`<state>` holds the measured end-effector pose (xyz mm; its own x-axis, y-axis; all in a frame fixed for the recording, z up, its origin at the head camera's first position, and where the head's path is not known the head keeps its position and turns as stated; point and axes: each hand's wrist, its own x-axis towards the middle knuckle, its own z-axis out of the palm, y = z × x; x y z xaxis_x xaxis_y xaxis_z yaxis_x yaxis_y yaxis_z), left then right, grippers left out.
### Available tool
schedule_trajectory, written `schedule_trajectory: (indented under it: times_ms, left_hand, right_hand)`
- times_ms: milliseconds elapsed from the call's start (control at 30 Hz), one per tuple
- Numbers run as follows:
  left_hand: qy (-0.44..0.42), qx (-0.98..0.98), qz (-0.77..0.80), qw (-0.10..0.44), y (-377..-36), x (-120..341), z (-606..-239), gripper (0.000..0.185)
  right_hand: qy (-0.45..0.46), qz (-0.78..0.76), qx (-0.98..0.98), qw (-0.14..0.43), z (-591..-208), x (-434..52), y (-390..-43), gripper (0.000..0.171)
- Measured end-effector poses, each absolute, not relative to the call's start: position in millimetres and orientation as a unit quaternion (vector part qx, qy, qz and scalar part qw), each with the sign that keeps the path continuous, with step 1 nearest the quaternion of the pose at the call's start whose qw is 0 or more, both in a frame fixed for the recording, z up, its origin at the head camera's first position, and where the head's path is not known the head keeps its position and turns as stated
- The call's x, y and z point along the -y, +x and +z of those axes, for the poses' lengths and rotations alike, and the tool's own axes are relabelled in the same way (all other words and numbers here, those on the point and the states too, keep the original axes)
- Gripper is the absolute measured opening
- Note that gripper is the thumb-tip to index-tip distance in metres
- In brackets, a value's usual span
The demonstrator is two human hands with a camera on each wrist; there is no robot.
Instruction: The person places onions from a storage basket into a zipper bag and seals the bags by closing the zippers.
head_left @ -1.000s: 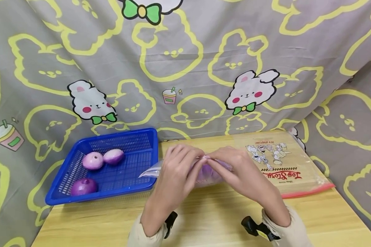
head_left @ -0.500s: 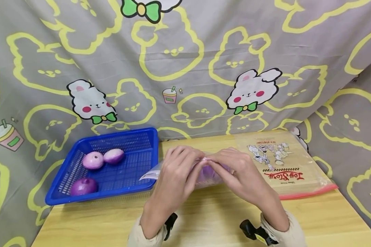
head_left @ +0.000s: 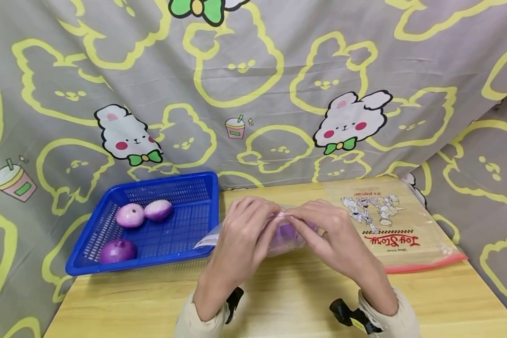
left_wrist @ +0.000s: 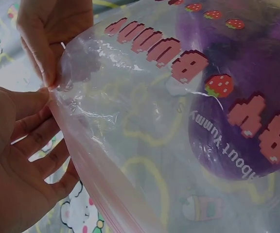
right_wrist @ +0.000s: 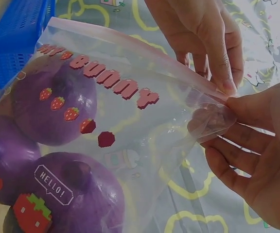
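Both my left hand (head_left: 241, 234) and right hand (head_left: 325, 234) pinch the zip bag (right_wrist: 130, 121) at its seal; press along evenly. Seal apparently part-closed, view unclear.

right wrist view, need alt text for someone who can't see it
Both hands, the right hand and the left hand, pinch the top edge of a clear printed zip bag between their fingers. Purple onions sit inside it, and a blue basket lies behind.

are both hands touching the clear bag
Touching. The right wrist view shows the left hand and right hand pinching the bag at its top edge.
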<state>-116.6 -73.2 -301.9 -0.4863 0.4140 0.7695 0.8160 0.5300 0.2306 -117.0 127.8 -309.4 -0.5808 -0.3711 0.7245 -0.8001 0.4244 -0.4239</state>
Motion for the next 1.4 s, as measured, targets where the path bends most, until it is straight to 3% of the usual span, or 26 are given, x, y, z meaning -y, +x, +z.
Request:
schedule_trajectory:
  times_ms: [367, 867, 1400]
  left_hand:
    - [-0.377, 0.814, -0.285, 0.339, -133, 75, -307, 0.011]
    - [-0.385, 0.809, -0.268, 0.355, -157, 74, -316, 0.008]
    - [-0.386, 0.825, -0.232, 0.341, -157, 82, -325, 0.006]
  right_hand:
    - [0.386, 0.336, 0.810, 0.286, -304, -127, -136, 0.012]
    - [0.369, 0.248, 0.811, 0.379, -304, -130, -149, 0.008]
    - [0.381, 0.252, 0.816, 0.354, -310, -145, -148, 0.016]
